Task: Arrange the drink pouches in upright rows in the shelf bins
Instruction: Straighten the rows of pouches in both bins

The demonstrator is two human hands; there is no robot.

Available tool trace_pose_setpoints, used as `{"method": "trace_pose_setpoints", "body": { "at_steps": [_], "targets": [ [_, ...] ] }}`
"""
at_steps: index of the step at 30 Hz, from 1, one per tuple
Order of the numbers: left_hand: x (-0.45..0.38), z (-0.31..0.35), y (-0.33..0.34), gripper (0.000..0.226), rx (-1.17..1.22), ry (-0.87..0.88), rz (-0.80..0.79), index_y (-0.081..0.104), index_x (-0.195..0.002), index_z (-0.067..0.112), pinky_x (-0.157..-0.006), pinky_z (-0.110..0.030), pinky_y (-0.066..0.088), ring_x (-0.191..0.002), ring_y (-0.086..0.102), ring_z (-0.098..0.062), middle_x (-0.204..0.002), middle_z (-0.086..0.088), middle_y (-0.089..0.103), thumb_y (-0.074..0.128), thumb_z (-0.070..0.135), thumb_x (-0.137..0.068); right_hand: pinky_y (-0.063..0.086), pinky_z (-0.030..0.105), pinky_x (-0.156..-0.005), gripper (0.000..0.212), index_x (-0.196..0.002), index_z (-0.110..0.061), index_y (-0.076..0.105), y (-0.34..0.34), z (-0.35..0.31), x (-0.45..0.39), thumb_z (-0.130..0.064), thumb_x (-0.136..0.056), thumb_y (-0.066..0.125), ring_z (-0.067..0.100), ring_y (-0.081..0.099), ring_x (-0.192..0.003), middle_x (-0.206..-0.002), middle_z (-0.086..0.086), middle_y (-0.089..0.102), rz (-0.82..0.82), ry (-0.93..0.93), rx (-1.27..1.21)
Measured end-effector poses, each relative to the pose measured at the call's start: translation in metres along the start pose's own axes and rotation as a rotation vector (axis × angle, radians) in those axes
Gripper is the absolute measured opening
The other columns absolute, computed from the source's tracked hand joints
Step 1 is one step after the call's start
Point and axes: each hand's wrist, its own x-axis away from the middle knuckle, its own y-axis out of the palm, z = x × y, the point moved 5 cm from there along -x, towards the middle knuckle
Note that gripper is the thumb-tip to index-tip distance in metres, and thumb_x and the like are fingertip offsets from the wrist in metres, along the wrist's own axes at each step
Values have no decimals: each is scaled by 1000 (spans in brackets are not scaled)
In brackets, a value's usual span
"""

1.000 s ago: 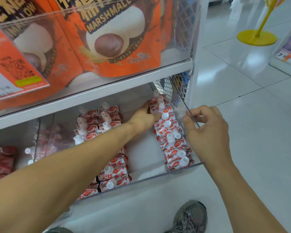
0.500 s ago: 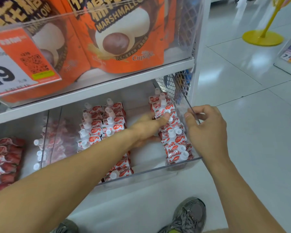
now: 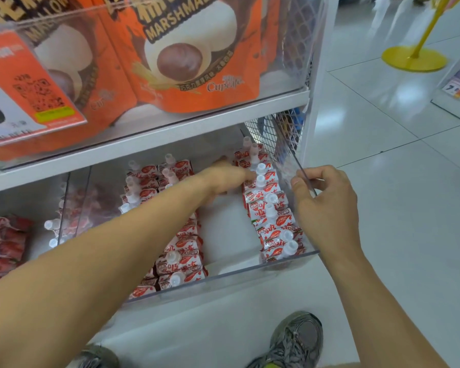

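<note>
Red-and-white drink pouches with white caps fill a clear shelf bin (image 3: 223,277). One upright row (image 3: 274,224) runs along the bin's right wall, and another row (image 3: 181,251) stands left of a bare gap. More pouches (image 3: 144,187) stand at the back left. My left hand (image 3: 223,179) reaches deep into the gap, its fingers extended against the left side of the right row near the back. My right hand (image 3: 327,208) pinches the top edge of the bin's right wall.
Orange marshmallow bags (image 3: 186,54) and a price tag (image 3: 24,88) sit on the shelf above. A neighbouring bin (image 3: 3,243) on the left holds red pouches. Wire mesh (image 3: 284,139) closes the shelf's right side. My shoe (image 3: 298,338) and a yellow stand base (image 3: 414,59) are on the tiled floor.
My left hand slid a little along the right row's inner side and stays against it. My right hand kept its pinch on the bin wall. The view shifted slightly.
</note>
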Motion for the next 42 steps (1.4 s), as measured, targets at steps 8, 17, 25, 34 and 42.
{"method": "trace_pose_setpoints", "body": {
  "at_steps": [8,17,25,34,42],
  "targets": [
    [-22,-4,7,85,-171,127,32,42,-136,22,-102,-41,45,-115,57,-26,-127,-4,59,38,81,-75,34,1,-64,8,-99,-22,59,2,0,-2,-26,-93,63,3,54,-86,-110,-3,55,9,1,18],
    [-8,9,-8,42,-153,43,3,57,-122,12,-88,-35,48,-107,56,-23,-123,-7,61,45,44,-98,40,17,-72,9,-96,-24,62,3,1,-1,-30,-90,63,5,57,-90,-108,-3,59,23,37,-32],
    [99,-4,49,64,137,-19,-297,25,-141,32,-79,-45,59,-91,65,-19,-105,-2,63,62,43,-90,35,-2,-71,7,-97,-23,63,3,6,-4,-27,-91,64,-10,53,-89,-109,-4,58,0,33,-61],
    [88,-9,51,54,162,53,-102,32,-135,23,-78,-50,59,-81,68,-23,-88,5,63,63,34,-91,35,-3,-68,11,-101,-23,63,2,6,-4,-29,-92,64,1,56,-92,-112,-2,60,-10,50,-71],
    [103,-15,70,56,-174,64,-219,49,-127,17,-93,-34,46,-106,57,-19,-120,1,61,46,60,-90,54,21,-79,13,-93,-24,72,3,14,-2,-32,-82,72,5,68,-84,-95,-5,72,57,177,-226]
  ]
}}
